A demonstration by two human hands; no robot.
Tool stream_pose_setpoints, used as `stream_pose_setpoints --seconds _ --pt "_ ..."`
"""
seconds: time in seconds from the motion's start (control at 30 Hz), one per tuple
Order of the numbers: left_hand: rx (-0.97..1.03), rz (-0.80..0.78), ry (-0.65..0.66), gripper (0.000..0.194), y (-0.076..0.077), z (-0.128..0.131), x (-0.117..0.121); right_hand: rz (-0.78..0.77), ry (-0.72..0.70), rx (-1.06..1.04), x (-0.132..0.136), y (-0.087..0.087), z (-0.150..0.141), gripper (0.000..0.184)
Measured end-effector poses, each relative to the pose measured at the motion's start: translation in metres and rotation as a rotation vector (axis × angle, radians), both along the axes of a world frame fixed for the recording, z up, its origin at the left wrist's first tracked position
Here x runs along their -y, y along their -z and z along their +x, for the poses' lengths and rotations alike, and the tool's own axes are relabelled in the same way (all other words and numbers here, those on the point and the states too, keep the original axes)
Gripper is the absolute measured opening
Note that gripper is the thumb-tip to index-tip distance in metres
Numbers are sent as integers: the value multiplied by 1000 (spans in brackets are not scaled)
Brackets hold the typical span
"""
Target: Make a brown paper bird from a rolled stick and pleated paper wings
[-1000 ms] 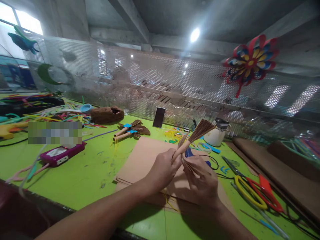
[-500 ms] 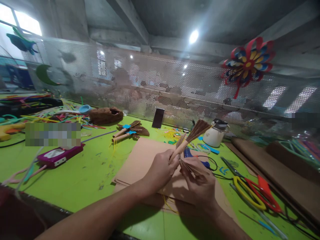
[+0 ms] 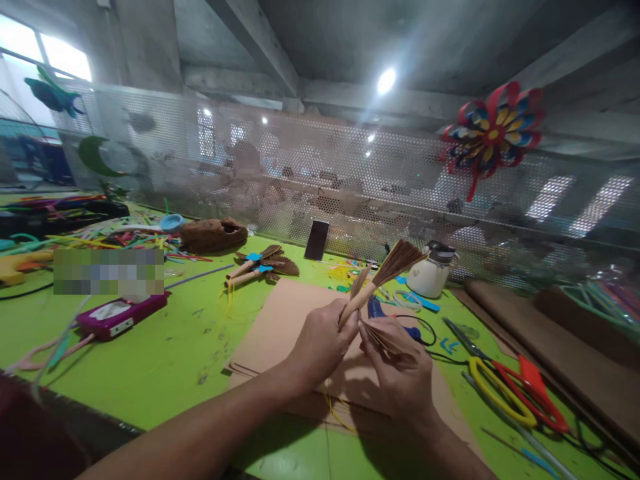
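My left hand (image 3: 323,340) is closed around a rolled brown paper tube (image 3: 357,303), which slants up to the right. A pleated brown paper fan (image 3: 400,260) spreads from the tube's upper end, and a smaller pleated piece (image 3: 361,280) stands out on its left side. My right hand (image 3: 403,367) pinches another pleated paper piece (image 3: 385,340) against the tube's side, fingertips close to my left thumb. Both hands are over a stack of tan paper sheets (image 3: 280,320). Behind my right hand, a blue glue gun (image 3: 375,308) is partly hidden.
Two similar paper pieces with blue bands (image 3: 255,267) lie back left, near a brown pouch (image 3: 215,235). A purple power strip (image 3: 123,313) is at left. Yellow-handled scissors (image 3: 500,393) and red-handled scissors (image 3: 540,400) lie right. A phone (image 3: 317,240) and white jug (image 3: 429,275) stand behind.
The camera view has tilted slightly, so the scene sits a little lower. My hands keep nearly the same hold on the tube and pleated piece.
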State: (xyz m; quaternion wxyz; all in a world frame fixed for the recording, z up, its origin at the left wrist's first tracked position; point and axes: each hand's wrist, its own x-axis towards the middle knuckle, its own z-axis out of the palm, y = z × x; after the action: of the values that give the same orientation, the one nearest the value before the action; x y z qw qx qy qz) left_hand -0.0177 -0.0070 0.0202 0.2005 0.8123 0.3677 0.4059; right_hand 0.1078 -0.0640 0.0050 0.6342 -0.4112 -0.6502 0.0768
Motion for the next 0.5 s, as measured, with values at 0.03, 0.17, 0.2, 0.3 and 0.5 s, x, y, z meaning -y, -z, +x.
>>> stream_pose_setpoints --seconds 0.03,0.17,0.2,0.3,0.5 --pt "-4 8 -9 24 0 0 0 -13 -9 -16 1 -1 -1 11" --pt "-25 34 -43 24 0 -1 3 -34 -31 -54 2 -1 -5 11" --pt "-26 44 -49 24 -1 -1 3 -34 -30 -62 2 -1 -5 10" --pt "-15 83 -61 23 -3 -2 6 -25 -22 -91 1 -1 -4 11" --pt "43 162 -53 20 -5 -3 8 28 1 -55 0 -5 6 24"
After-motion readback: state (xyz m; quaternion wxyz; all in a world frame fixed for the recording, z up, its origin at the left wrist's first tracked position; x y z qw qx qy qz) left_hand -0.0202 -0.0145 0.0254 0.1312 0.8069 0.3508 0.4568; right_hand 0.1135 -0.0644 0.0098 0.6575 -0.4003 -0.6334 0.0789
